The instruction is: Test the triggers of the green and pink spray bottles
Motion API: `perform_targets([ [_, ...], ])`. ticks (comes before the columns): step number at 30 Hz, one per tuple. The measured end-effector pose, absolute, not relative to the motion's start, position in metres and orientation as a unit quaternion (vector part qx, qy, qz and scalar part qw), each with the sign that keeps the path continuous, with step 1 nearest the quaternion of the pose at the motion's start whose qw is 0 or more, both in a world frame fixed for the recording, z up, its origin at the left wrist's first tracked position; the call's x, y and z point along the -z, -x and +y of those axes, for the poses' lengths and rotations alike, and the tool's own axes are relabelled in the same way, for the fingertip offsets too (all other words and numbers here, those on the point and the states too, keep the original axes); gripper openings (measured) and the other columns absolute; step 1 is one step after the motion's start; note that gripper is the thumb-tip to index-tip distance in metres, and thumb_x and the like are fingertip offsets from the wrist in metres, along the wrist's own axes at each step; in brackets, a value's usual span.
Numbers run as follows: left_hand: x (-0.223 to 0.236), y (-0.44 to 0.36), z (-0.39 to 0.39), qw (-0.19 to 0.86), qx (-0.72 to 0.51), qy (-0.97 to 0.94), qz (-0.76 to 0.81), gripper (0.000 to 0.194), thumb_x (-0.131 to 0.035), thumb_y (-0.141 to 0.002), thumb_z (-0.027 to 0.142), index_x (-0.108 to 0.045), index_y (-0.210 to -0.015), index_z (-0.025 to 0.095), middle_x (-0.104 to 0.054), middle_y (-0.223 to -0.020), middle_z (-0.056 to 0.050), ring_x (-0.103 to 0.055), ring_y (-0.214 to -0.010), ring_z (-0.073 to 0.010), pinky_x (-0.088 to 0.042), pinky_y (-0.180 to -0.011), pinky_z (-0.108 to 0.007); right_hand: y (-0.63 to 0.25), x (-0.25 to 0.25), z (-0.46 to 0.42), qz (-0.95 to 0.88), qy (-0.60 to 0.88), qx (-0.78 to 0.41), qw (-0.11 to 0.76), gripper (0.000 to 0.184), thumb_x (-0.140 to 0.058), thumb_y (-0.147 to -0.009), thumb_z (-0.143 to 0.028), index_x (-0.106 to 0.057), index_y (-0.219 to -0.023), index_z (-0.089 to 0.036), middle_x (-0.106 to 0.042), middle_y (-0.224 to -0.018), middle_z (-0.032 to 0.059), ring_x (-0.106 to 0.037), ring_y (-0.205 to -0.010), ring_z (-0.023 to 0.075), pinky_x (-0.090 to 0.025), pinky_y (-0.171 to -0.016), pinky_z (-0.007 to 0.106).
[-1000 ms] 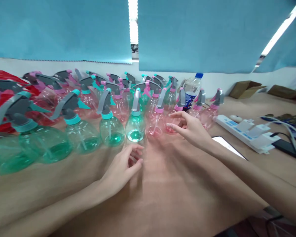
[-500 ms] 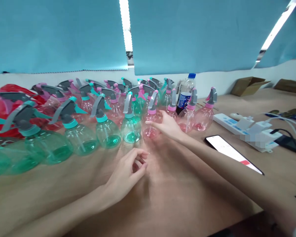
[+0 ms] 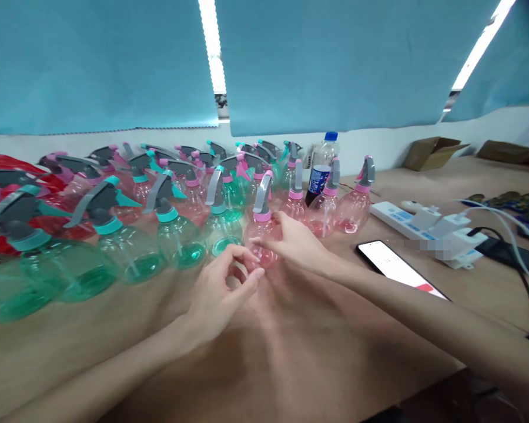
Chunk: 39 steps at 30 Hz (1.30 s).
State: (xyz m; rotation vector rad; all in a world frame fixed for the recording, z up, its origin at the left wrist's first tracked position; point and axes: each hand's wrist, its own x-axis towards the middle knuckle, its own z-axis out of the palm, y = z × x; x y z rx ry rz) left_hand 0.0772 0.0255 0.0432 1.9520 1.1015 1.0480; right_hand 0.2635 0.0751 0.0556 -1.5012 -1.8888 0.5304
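Note:
My right hand (image 3: 297,244) is wrapped round the side of a pink see-through spray bottle (image 3: 264,235) with a pink collar and a grey trigger head. The bottle is upright over the table, in front of the others. My left hand (image 3: 224,282) is just at its lower left, fingers curved and apart from the thumb, with nothing in them. Whether its fingertips touch the bottle I cannot tell. Left of the hands stands a row of green spray bottles (image 3: 180,241) with turquoise collars. More pink spray bottles (image 3: 352,205) are behind and right of my right hand.
A cola bottle (image 3: 321,167) with a blue cap stands behind the pink ones. On the right lie a phone (image 3: 399,267), a white power strip (image 3: 427,229) with plugs and cables, and an open cardboard box (image 3: 432,154). Red plastic (image 3: 4,164) lies at the far left.
My right hand has drawn the pink spray bottle nearer, out from beside the green row. My left hand has moved up close to it. The view has shifted slightly right.

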Motion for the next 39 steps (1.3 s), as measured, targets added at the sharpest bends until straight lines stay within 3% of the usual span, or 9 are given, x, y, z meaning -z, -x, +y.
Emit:
perform_targets([
  [5, -0.048, -0.088, 0.038, 0.244, -0.489, -0.726, 0.417, 0.029, -0.068, -0.084, 0.031, -0.047, -0.103, 0.027, -0.05, -0.102, 0.001, -0.054, -0.089, -0.0156, -0.049, -0.079, -0.032, -0.267, -0.059, 0.041, -0.742, 0.576, -0.187, 0.287, 0.05, -0.056, -0.087, -0.055, -0.052, -0.12, -0.018, -0.065, -0.121, 0.0151, -0.064, -0.104, 0.0335, -0.048, -0.078, 0.043],
  [11, -0.068, -0.103, 0.043, 0.277, -0.401, -0.76, 0.43, 0.063, -0.072, -0.08, 0.04, -0.04, -0.133, 0.028, -0.046, -0.136, -0.005, -0.048, -0.123, -0.0232, -0.042, -0.103, -0.041, -0.271, -0.062, 0.017, -0.75, 0.589, -0.175, 0.245, 0.045, -0.061, -0.084, -0.05, -0.051, -0.115, -0.018, -0.065, -0.112, 0.0127, -0.067, -0.089, 0.031, -0.045, -0.063, 0.037],
  [17, -0.084, -0.119, 0.039, 0.364, -0.387, -0.749, 0.397, 0.052, -0.068, -0.083, 0.038, -0.045, -0.128, 0.026, -0.057, -0.105, -0.002, -0.057, -0.092, -0.0189, -0.048, -0.085, -0.036, -0.272, -0.055, 0.002, -0.772, 0.558, -0.176, 0.25, 0.061, -0.071, -0.074, -0.059, -0.052, -0.118, -0.022, -0.067, -0.108, 0.01, -0.069, -0.085, 0.0329, -0.049, -0.059, 0.038],
  [21, -0.086, -0.117, 0.043, 0.385, -0.391, -0.755, 0.359, 0.026, -0.065, -0.087, 0.035, -0.051, -0.105, 0.023, -0.05, -0.084, 0.003, -0.054, -0.081, -0.0154, -0.048, -0.08, -0.032, -0.272, -0.051, -0.003, -0.789, 0.527, -0.188, 0.253, 0.076, -0.069, -0.076, -0.059, -0.041, -0.135, -0.02, -0.064, -0.118, 0.0122, -0.068, -0.09, 0.0342, -0.053, -0.063, 0.042],
  [25, -0.08, -0.11, 0.045, 0.413, -0.404, -0.738, 0.35, 0.012, -0.06, -0.089, 0.024, -0.048, -0.091, 0.024, -0.046, -0.079, 0.004, -0.052, -0.076, -0.0134, -0.049, -0.083, -0.033, -0.272, -0.054, -0.005, -0.811, 0.478, -0.213, 0.261, 0.082, -0.068, -0.078, -0.057, -0.033, -0.143, -0.021, -0.056, -0.133, 0.0158, -0.066, -0.1, 0.0353, -0.055, -0.072, 0.045],
  [28, -0.076, -0.102, 0.043, 0.394, -0.408, -0.736, 0.369, 0.011, -0.057, -0.086, 0.018, -0.05, -0.092, 0.025, -0.047, -0.083, 0.004, -0.053, -0.079, -0.0138, -0.05, -0.082, -0.032, -0.277, -0.056, -0.001, -0.814, 0.435, -0.273, 0.27, 0.085, -0.072, -0.077, -0.055, -0.033, -0.145, -0.022, -0.059, -0.129, 0.0137, -0.067, -0.094, 0.0296, -0.055, -0.074, 0.041],
  [31, -0.076, -0.098, 0.042, 0.389, -0.395, -0.741, 0.378, 0.015, -0.056, -0.085, 0.019, -0.052, -0.098, 0.025, -0.05, -0.084, 0.003, -0.054, -0.078, -0.0143, -0.05, -0.078, -0.031, -0.287, -0.051, 0.012, -0.812, 0.385, -0.344, 0.272, 0.075, -0.072, -0.078, -0.054, -0.042, -0.141, -0.024, -0.065, -0.121, 0.0085, -0.066, -0.098, 0.027, -0.055, -0.079, 0.039],
  [34, -0.076, -0.096, 0.043, 0.375, -0.376, -0.757, 0.381, 0.022, -0.06, -0.084, 0.023, -0.054, -0.105, 0.026, -0.054, -0.087, 0.002, -0.054, -0.071, -0.0129, -0.05, -0.074, -0.03, -0.301, -0.035, 0.03, -0.789, 0.411, -0.354, 0.287, 0.044, -0.054, -0.092, -0.051, -0.058, -0.123, -0.02, -0.065, -0.124, 0.0108, -0.063, -0.109, 0.0274, -0.051, -0.091, 0.044],
  [39, -0.072, -0.098, 0.046, 0.326, -0.372, -0.774, 0.395, 0.035, -0.063, -0.078, 0.018, -0.056, -0.11, 0.029, -0.055, -0.09, 0.002, -0.047, -0.062, -0.0107, -0.044, -0.057, -0.024, -0.315, 0.0, 0.05, -0.802, 0.443, -0.271, 0.295, 0.043, -0.049, -0.096, -0.05, -0.06, -0.121, -0.018, -0.061, -0.128, 0.0145, -0.055, -0.122, 0.0279, -0.043, -0.104, 0.049],
])
